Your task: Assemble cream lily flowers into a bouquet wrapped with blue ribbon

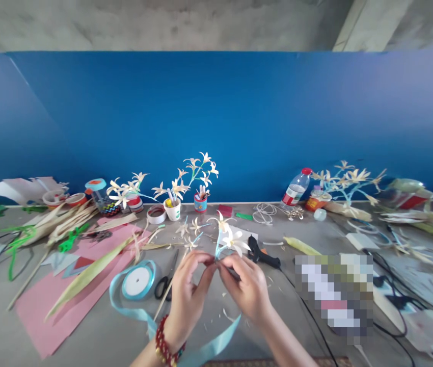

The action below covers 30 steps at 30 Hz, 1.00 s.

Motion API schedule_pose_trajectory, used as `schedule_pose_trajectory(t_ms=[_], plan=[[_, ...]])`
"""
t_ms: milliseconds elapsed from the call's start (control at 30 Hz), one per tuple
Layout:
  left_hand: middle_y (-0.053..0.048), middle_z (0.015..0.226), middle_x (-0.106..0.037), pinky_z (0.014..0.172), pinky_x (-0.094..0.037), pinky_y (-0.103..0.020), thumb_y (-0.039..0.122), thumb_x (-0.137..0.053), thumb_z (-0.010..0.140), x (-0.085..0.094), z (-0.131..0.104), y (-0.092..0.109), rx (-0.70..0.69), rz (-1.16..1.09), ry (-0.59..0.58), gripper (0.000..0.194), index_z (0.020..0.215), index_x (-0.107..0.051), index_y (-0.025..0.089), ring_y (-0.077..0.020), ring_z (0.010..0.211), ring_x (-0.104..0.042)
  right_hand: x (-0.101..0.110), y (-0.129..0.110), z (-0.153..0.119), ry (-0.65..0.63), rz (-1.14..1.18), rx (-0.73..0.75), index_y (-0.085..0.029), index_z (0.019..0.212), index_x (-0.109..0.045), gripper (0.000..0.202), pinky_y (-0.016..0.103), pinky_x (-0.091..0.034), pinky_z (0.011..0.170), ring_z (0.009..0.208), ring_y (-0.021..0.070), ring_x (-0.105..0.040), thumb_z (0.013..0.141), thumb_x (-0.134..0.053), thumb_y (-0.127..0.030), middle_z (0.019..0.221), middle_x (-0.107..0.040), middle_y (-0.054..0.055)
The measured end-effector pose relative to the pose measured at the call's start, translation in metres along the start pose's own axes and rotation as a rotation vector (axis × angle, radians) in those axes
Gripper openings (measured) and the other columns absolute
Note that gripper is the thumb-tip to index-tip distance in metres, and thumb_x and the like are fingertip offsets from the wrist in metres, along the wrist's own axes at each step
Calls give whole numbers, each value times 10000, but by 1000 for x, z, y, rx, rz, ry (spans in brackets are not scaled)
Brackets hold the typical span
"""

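Flower sprig (233,241), white blooms on a light-blue stem, sits upright mid-table in the head view, between both hands. We see the left hand (193,285) pinched narrow, thumb and fingertips on the stem's lower end, red beaded bracelet (166,342) on that wrist. Right hand (246,286) also pinches at the same spot, fingertips nearly meeting the left's; we can't tell which fingertip grips what, small overlap there. Loose blue ribbon (222,337) runs below the hands, and we mark the ribbon spool (137,280) left of the left hand, with black scissors (162,288) between spool and hand. Black glue gun (263,253) lies just beyond the right hand, cable trailing toward the near edge. Left side, we note pink paper (46,318) with a pale green husk (86,281) across it. Back row along the blue wall (216,112): tape roll (157,215), white cup (172,211) with pens, red-capped bottle (296,189), plus more white flowers (356,176) on blue stems at right. Patch right of the glue gun is pixelated, we can't read it
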<state>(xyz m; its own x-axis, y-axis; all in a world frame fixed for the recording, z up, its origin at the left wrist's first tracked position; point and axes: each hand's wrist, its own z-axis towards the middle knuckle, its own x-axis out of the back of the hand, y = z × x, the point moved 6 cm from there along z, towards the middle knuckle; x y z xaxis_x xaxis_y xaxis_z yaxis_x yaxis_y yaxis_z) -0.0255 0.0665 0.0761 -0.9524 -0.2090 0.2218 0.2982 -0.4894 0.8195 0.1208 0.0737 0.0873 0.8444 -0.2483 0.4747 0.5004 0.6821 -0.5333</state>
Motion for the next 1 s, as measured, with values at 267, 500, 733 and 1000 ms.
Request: schedule_pose_trajectory(t_ms=[267, 500, 733, 1000], plan=[[-55, 886, -722, 782, -539, -301, 207, -597, 921, 0, 6, 0, -4, -18, -49, 79, 927, -675, 203, -205, 847, -684, 2, -1, 5, 10, 42, -46, -212, 717, -554, 215, 220, -413, 522, 543, 130, -545, 920, -535, -141, 635, -589, -3], [-44, 936, -737, 801, -546, -297, 77, -566, 889, -3, 2, 12, -163, 132, -39, 246, 1060, -646, 234, -197, 852, -705, 8, -1, 11, 48, 61, -79, -208, 687, -555, 237, 219, -407, 534, 538, 126, -535, 920, -560, -167, 597, -568, -14], [-48, 985, -740, 843, -543, -305, 48, -550, 893, -6, 0, 14, -213, 151, -11, 303, 1108, -629, 245, -201, 911, -705, 8, -2, 10, 56, 32, -85, -211, 697, -555, 233, 224, -401, 537, 545, 131, -537, 924, -563, -158, 598, -559, -14], [-64, 927, -711, 809, -521, -328, 175, -579, 926, -5, 9, 9, -78, 115, -71, 99, 968, -662, 212, -219, 890, -662, 2, -6, 5, 20, -235, 77, -204, 764, -560, 181, 232, -381, 538, 545, 141, -545, 929, -519, -143, 648, -610, 16]])
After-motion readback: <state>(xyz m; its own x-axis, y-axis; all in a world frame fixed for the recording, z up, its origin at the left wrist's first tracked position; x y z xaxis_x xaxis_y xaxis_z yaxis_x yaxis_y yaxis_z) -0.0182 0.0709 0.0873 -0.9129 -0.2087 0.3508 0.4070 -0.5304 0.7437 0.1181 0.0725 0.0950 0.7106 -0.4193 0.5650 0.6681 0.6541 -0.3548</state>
